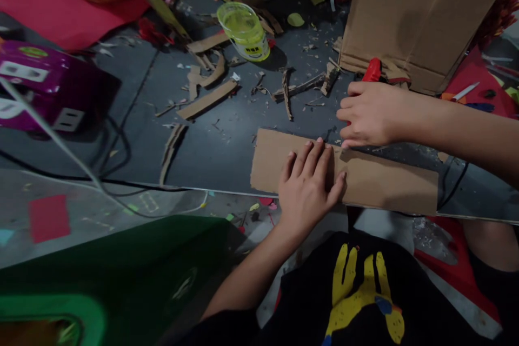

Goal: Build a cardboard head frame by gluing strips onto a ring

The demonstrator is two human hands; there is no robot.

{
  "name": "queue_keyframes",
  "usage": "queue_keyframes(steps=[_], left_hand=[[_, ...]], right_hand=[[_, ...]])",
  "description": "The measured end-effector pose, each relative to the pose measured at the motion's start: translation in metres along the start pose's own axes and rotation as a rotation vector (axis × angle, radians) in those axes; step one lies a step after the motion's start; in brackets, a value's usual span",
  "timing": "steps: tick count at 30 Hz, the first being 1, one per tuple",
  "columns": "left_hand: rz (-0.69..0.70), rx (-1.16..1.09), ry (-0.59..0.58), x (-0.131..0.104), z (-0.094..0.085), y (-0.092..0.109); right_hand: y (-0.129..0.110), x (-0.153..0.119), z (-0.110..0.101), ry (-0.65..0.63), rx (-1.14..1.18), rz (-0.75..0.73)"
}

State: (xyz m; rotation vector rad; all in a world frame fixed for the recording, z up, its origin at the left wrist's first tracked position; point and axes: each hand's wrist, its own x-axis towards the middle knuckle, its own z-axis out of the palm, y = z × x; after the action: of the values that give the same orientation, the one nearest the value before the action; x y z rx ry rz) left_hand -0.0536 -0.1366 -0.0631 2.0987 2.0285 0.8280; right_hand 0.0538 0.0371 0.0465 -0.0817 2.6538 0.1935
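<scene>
A long strip of brown cardboard [389, 178] lies along the table's near edge. My left hand [306, 184] rests flat on it, fingers stretched out and slightly apart. Just right of that, my right hand [371, 113] is closed round what looks like a red utility knife [373, 69]. Its red handle sticks out above my fist, and its lower end comes down at the strip's upper edge. The blade is mostly hidden by my fingers.
Cardboard scraps [208, 100] litter the dark table [227, 157]. Beyond stand a yellow-green tub [245, 35] and a large cardboard box [409, 21]. A purple power strip [44, 84] with cables is at left. A green bin [133, 265] stands below the table edge.
</scene>
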Motion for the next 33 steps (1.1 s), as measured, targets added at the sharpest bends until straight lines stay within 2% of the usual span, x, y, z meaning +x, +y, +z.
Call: queue_keyframes(steps=[4,11,16,25,33], left_hand=[[0.013,0.032,0.012,0.001,-0.002,0.001],[0.035,0.044,0.046,0.001,-0.003,0.000],[0.031,0.045,0.068,0.002,-0.002,0.000],[0.019,0.030,0.052,0.001,-0.004,0.001],[0.033,0.048,0.068,0.002,-0.004,0.000]], right_hand=[[0.008,0.001,0.006,0.056,0.033,-0.025],[0.011,0.000,0.013,0.030,-0.040,-0.028],[0.011,-0.002,0.015,0.098,0.013,-0.025],[0.012,-0.001,0.011,-0.038,0.026,-0.022],[0.009,0.002,0.008,-0.078,-0.009,-0.002]])
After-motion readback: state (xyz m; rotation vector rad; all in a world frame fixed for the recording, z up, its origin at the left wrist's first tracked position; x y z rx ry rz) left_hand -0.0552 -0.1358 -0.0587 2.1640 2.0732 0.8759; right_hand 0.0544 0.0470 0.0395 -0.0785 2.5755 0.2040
